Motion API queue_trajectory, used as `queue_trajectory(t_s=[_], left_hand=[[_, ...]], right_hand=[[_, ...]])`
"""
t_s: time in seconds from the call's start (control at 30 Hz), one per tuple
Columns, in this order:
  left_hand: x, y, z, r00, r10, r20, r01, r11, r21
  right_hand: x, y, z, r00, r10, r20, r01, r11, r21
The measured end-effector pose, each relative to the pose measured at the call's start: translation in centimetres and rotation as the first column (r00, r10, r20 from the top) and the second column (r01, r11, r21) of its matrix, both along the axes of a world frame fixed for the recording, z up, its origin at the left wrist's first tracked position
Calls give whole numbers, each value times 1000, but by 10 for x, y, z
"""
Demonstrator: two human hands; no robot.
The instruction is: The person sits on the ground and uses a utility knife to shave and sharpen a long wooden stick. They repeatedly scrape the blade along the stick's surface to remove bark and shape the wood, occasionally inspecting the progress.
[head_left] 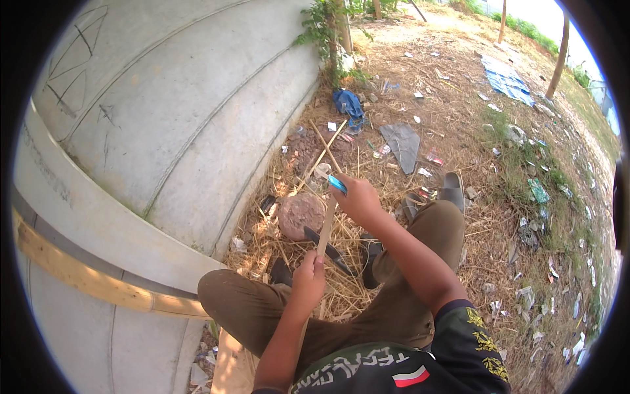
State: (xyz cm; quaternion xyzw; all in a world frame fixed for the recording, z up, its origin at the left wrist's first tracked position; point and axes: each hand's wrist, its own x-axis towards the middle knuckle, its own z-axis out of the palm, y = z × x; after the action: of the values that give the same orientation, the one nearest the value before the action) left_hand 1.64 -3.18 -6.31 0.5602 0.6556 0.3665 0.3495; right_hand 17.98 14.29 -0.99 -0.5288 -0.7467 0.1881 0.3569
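Note:
My left hand (308, 279) is closed around a long, flat, pale bamboo strip (327, 226), which slants up and away between my knees. My right hand (359, 199) grips a blue utility knife (337, 184) close to the strip's far end. The knife's blade points up to the left; whether it touches the strip I cannot tell. Beneath the strip, a dark machete-like blade (333, 255) lies on the straw, its tip by a round brown block (302, 215) that looks like stone or a stump.
A grey concrete wall (203, 125) rises on the left, with a bamboo pole (98, 270) along it. Beyond my hands lie thin crossed sticks (323, 150), a blue cloth (350, 105) and a grey flat sheet (401, 146). Straw and litter cover the ground; a blue-white tarp (505, 80) lies farther off.

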Motion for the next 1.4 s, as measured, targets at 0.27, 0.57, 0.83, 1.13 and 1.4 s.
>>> queue_trajectory(t_s=[0.27, 0.57, 0.83, 1.13, 1.4], left_hand=[[4, -3, 15, 998, 9, -58, -10, 1000, -18], [12, -4, 17, 999, -1, -33, 2, 1000, 11], [8, -5, 13, 999, 5, -37, -4, 1000, 10], [6, -5, 19, 998, 6, -67, -5, 1000, 6], [10, -6, 15, 981, 17, -194, -4, 998, 68]], right_hand=[[0, -4, 11, 1000, 11, 7, -10, 995, -102], [9, 10, 4, 992, -5, 129, -4, 997, 71], [10, 5, 10, 995, -91, 25, 90, 994, 57], [4, -5, 6, 1000, 15, 19, -16, 999, 36], [7, -4, 10, 980, 108, 167, -98, 993, -69]])
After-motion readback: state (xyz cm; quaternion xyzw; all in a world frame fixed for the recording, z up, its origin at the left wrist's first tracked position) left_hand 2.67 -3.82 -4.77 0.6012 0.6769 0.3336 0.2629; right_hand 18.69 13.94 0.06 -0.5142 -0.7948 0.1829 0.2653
